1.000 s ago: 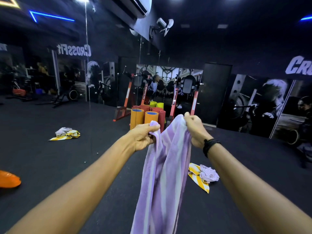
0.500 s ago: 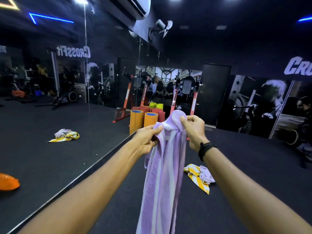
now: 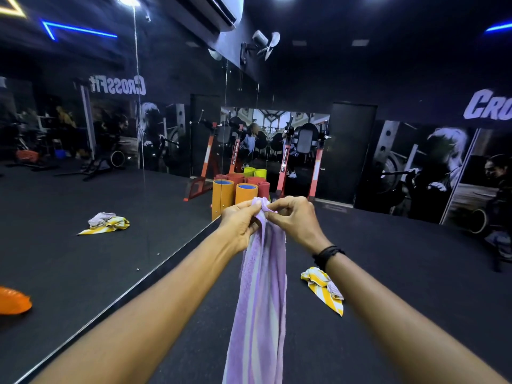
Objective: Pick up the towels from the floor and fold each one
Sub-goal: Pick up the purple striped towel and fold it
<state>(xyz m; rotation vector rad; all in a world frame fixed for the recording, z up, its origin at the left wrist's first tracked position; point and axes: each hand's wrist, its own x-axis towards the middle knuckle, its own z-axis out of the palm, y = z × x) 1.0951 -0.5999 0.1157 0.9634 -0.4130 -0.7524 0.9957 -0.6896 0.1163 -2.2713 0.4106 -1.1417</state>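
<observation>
The left hand (image 3: 240,223) and the right hand (image 3: 294,220) are meeting at chest height, each pinching the top edge of the purple striped towel (image 3: 260,295) between thumb and curled fingers. The towel is hanging straight down between the forearms as a narrow bunched strip. A crumpled yellow-and-white towel (image 3: 322,286) is lying on the dark floor (image 3: 401,273) beside the right forearm, with a small lilac cloth (image 3: 334,290) resting on it. Rolled mats (image 3: 245,191) are standing upright by the mirror wall (image 3: 110,189).
</observation>
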